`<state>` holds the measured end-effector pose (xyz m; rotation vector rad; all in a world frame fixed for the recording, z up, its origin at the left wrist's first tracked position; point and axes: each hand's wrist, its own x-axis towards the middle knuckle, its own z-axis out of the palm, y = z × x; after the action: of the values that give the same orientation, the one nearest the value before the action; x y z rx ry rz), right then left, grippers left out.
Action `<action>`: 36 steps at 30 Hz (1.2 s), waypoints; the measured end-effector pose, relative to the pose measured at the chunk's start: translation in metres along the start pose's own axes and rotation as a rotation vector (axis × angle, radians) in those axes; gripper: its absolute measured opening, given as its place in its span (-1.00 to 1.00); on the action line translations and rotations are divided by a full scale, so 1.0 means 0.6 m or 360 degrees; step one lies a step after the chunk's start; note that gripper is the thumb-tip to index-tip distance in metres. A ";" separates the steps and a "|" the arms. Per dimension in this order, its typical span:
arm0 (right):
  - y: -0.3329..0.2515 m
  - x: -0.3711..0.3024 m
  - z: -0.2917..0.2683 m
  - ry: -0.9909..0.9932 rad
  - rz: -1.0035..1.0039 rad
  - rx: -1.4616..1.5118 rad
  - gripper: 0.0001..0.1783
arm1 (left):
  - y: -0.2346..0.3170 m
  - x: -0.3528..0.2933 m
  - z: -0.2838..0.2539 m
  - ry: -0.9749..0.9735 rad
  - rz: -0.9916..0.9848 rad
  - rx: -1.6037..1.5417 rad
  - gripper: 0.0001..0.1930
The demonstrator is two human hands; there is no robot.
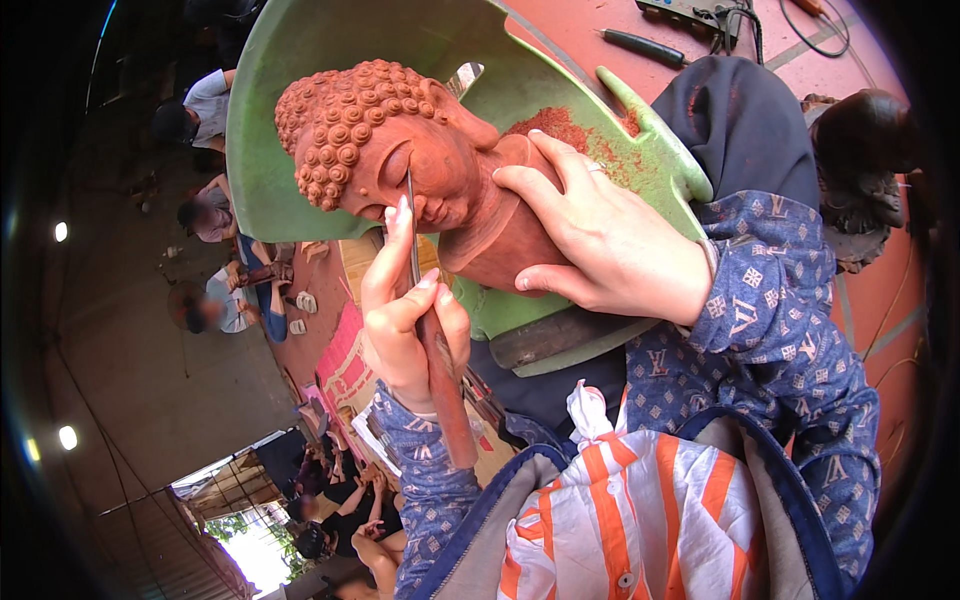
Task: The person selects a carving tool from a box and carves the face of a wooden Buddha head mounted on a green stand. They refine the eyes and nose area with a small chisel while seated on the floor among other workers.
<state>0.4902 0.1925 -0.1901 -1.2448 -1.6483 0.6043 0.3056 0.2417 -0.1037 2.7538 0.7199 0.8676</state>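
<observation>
A reddish-brown carved bust (500,215) with a head of tight curls and closed eyes lies tilted across a curved green plastic shell (265,150), shaped like part of a chair. My left hand (405,335) is closed around the wooden handle of a slim carving tool (440,375). The thin metal blade points up along the nose, its tip by an eye; whether it touches cannot be told. My right hand (615,235) grips the bust's shoulder and chest, thumb on the near side and fingers on the far side. Red-brown shavings (560,130) lie in the shell behind the neck.
A dark pen-shaped tool (643,46) and a black box with cables (695,15) lie on the red tiled floor at the far right. A dark carved figure (860,160) stands to my right. Several people sit on the floor to the left.
</observation>
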 end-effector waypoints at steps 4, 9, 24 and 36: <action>0.000 -0.001 0.001 0.0013 -0.0008 0.0000 -0.15 | 0.005 0.000 0.002 0.0001 -0.0003 0.0009 -0.82; 0.000 0.001 -0.001 0.0001 -0.0006 0.0012 -0.15 | 0.007 -0.003 0.007 0.0038 -0.0019 -0.0004 -0.81; 0.004 0.005 0.001 0.0076 -0.0118 -0.0086 -0.15 | -0.003 0.002 0.011 0.0033 0.0034 0.0142 -0.83; 0.006 0.003 0.001 0.0091 -0.0105 -0.0040 -0.16 | 0.001 -0.002 0.021 0.0083 0.0026 0.0043 -0.78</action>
<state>0.4915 0.1958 -0.1925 -1.2102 -1.6471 0.5047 0.3121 0.2405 -0.1142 2.7741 0.7241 0.9428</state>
